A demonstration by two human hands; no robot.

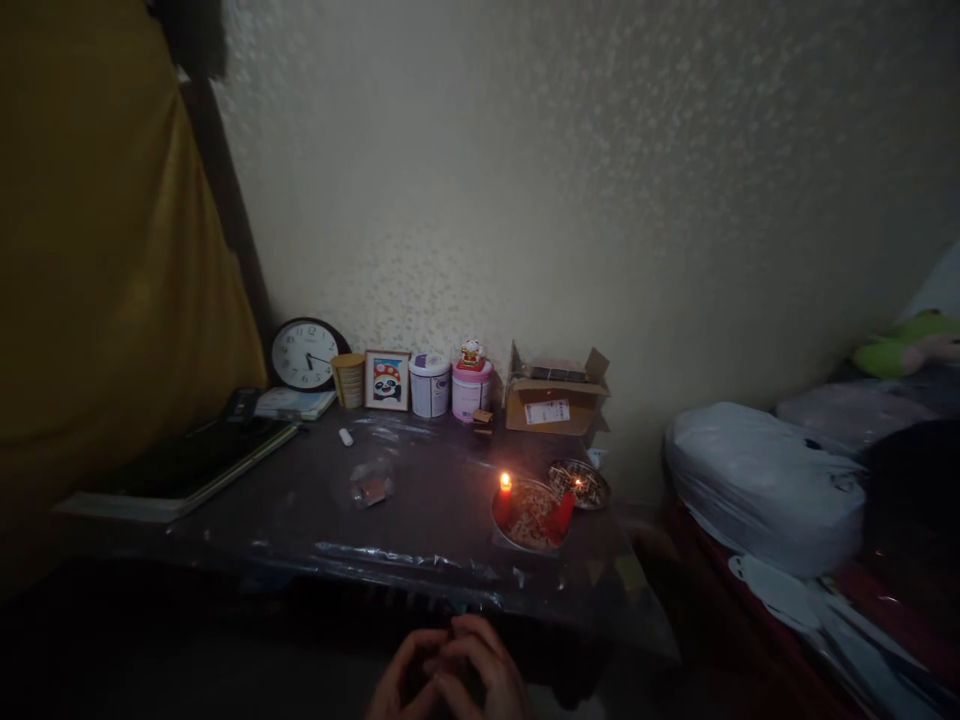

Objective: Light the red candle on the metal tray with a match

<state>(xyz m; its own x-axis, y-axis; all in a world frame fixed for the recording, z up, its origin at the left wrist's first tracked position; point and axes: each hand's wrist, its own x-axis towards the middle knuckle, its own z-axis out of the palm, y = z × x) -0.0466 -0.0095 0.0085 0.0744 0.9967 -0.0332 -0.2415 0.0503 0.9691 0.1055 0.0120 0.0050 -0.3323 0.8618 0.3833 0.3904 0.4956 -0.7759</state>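
My left hand and my right hand are together at the bottom middle, below the table's front edge. Their fingers are bent and the fingertips meet; whatever may be between them is too dark and small to make out. Beyond them, on the dark table, sits a round dish with a grainy layer in it. An upright red candle burns at its left side. A second red candle leans to the right, with a small flame at its tip. Behind it lies a patterned round dish.
Along the wall stand a clock, a yellow tub, a framed panda picture, two lidded tins, one topped by a cat figurine, and an open cardboard box. A small plastic bag lies mid-table. White bundles are at right.
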